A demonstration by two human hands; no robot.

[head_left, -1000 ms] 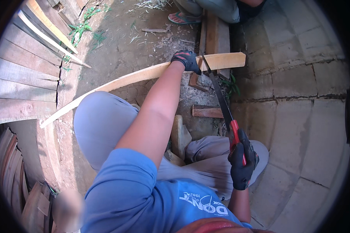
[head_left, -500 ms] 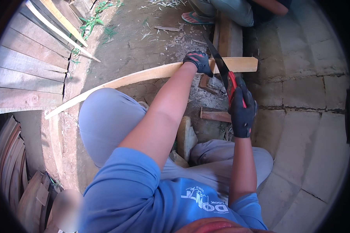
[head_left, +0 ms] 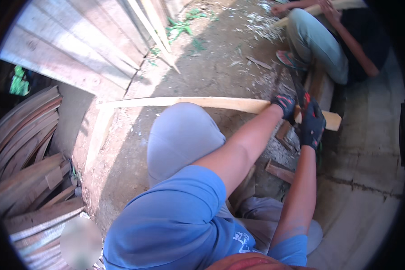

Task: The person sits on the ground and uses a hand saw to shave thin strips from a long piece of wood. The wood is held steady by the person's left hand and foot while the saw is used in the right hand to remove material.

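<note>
Close together, left hand (head_left: 284, 105) clasping pale plank (head_left: 225, 103), right hand (head_left: 314, 124) closed around red-handled saw (head_left: 297, 85)

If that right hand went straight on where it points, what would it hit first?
Likely the wooden beam beyond the pale board, though depth is unclear: the right hand might pass above it toward the other person's leg.

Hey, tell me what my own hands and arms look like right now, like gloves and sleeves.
Your left hand wears a dark glove with reddish markings on the back. Your right hand wears a dark glove too. Both forearms are bare below short blue sleeves. No cables show.
</note>
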